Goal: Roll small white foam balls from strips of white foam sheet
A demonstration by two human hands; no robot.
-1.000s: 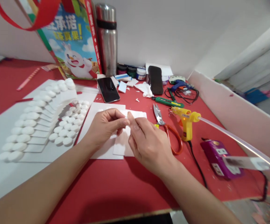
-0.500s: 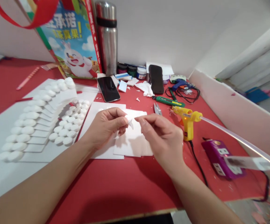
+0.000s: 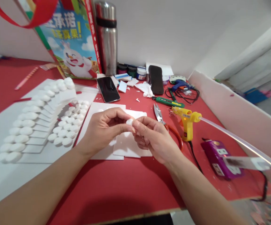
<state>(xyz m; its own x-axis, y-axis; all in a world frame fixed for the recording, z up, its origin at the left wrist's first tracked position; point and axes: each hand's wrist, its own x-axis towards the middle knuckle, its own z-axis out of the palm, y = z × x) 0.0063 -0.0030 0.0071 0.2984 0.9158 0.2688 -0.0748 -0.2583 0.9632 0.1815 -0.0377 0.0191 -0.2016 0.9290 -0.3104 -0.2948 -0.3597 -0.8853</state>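
Observation:
Both hands meet above the white sheets (image 3: 130, 150) and pinch one small white piece (image 3: 129, 122), whose exact kind I cannot make out. My left hand (image 3: 102, 129) grips it between thumb and forefinger. From the other side, the thumb and fingers of my right hand (image 3: 153, 134) close on it; the fingers hide much of its shape. To the left, rows of white oval discs (image 3: 66, 126) lie on a board. Further left stands a curved stepped white structure (image 3: 40, 125) edged with similar discs.
Red-handled scissors (image 3: 175, 132) lie right of my hand, beside a yellow glue gun (image 3: 188, 122) with a long glue stick. A purple box (image 3: 219, 159) sits further right. Behind are a green cutter (image 3: 168, 101), two phones (image 3: 108, 89), a steel flask (image 3: 106, 40) and a printed bag (image 3: 74, 47).
My right hand has moved left and now touches the white piece beside my left fingers. The scissors' red handles have come into sight. A thin pointed tip of the piece no longer shows.

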